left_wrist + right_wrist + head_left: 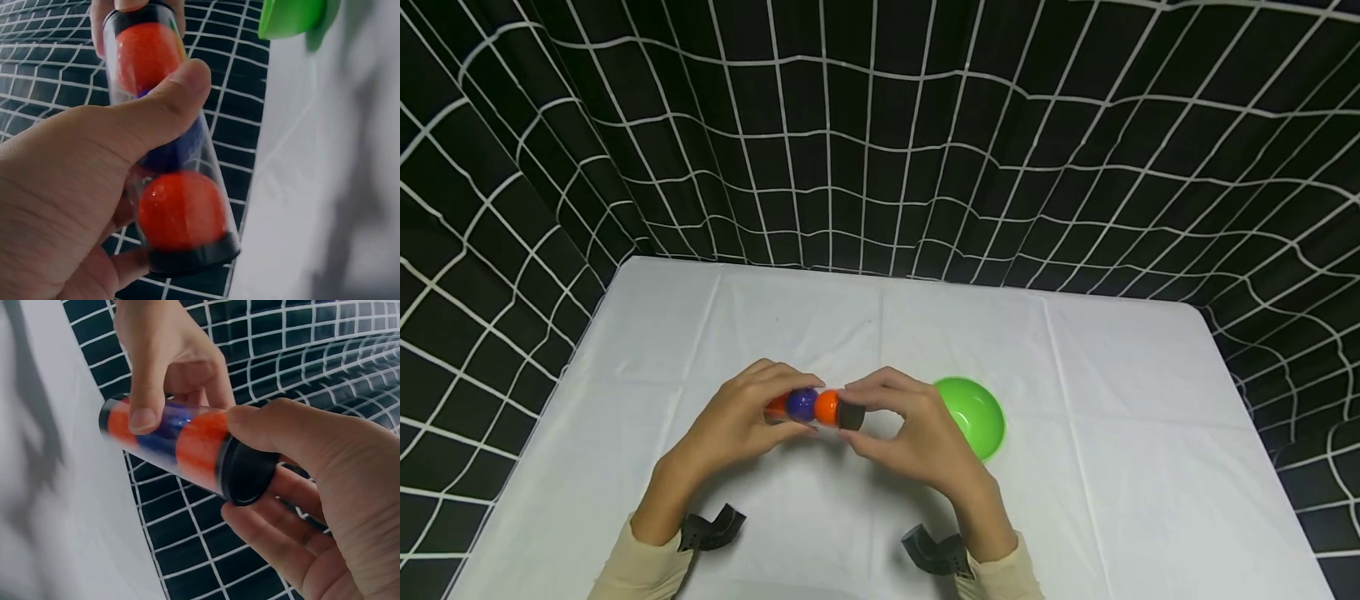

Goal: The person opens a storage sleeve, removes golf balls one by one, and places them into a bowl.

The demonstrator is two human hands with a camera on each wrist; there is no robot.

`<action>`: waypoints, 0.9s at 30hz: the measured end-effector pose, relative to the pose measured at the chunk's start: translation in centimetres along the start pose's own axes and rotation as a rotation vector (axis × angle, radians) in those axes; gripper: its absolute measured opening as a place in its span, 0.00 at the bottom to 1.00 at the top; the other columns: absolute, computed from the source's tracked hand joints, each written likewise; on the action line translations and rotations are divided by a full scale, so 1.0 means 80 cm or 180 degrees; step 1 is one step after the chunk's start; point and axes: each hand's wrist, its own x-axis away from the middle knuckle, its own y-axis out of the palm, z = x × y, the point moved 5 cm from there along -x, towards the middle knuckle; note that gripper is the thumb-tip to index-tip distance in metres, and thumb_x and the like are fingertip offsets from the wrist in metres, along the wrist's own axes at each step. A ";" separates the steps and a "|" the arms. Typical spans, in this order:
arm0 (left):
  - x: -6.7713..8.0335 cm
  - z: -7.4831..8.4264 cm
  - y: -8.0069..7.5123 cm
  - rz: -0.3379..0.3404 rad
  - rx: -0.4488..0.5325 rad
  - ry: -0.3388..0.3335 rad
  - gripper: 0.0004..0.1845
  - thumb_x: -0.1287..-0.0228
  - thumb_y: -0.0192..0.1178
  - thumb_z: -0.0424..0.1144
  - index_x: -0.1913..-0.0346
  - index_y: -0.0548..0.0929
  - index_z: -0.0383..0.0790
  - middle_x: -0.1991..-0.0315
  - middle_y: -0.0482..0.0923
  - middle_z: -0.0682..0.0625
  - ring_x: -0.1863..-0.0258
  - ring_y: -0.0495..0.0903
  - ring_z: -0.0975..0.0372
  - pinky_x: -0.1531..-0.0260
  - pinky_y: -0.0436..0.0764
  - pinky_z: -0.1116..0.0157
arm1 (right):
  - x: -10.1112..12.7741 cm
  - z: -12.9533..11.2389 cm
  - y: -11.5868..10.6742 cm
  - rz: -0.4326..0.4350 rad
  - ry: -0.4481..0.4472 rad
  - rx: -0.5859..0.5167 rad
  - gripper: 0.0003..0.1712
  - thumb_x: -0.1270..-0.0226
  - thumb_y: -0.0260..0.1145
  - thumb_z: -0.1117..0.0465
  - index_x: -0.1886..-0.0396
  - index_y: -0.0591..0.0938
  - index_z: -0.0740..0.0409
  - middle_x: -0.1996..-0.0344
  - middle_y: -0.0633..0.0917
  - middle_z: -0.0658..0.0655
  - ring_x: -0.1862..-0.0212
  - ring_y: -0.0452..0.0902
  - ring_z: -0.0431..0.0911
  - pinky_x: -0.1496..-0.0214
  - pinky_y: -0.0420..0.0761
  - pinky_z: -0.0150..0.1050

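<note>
Cream sleeves (643,562) at the bottom of the head view lead up to 2 hands meeting around a clear tube (815,407) just left of the frame's centre. The left hand (741,417) grips its wall; the right hand (910,425) pinches its black end cap (851,415). The tube seems raised above the white tabletop (790,542), with a green bowl (973,417) right of centre, partly behind the right hand. A weak left grip on the smooth wall could let the tube slip, and a cap loosened while it tilts could spill the balls. The left wrist view clearly shows 3 balls (181,209), orange, blue, orange, and a black base (194,257) mostly hidden from the head; the right wrist view alone shows the cap's end face, but no bowl.
</note>
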 end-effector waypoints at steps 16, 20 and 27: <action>0.003 0.011 -0.009 0.0078 -0.0298 0.0059 0.29 0.44 0.82 0.47 0.38 0.88 0.55 0.46 0.89 0.55 0.45 0.85 0.60 0.48 0.87 0.55 | -0.001 0.002 0.000 0.0130 0.0320 -0.0188 0.22 0.45 0.85 0.64 0.48 0.91 0.55 0.53 0.91 0.50 0.51 0.90 0.42 0.46 0.90 0.36; 0.001 0.014 -0.010 0.0104 -0.0397 0.0034 0.28 0.43 0.81 0.49 0.38 0.88 0.55 0.47 0.89 0.54 0.45 0.85 0.59 0.48 0.88 0.55 | -0.002 0.002 0.000 0.0204 0.0394 -0.0222 0.22 0.45 0.85 0.64 0.50 0.92 0.54 0.54 0.90 0.49 0.50 0.90 0.42 0.46 0.90 0.35; 0.000 0.018 -0.011 0.0081 -0.0314 0.0056 0.28 0.43 0.81 0.48 0.38 0.87 0.57 0.46 0.88 0.56 0.44 0.84 0.60 0.46 0.87 0.55 | 0.000 -0.002 -0.006 0.0148 0.0389 -0.0275 0.21 0.45 0.85 0.64 0.51 0.92 0.53 0.54 0.91 0.49 0.50 0.89 0.42 0.47 0.91 0.39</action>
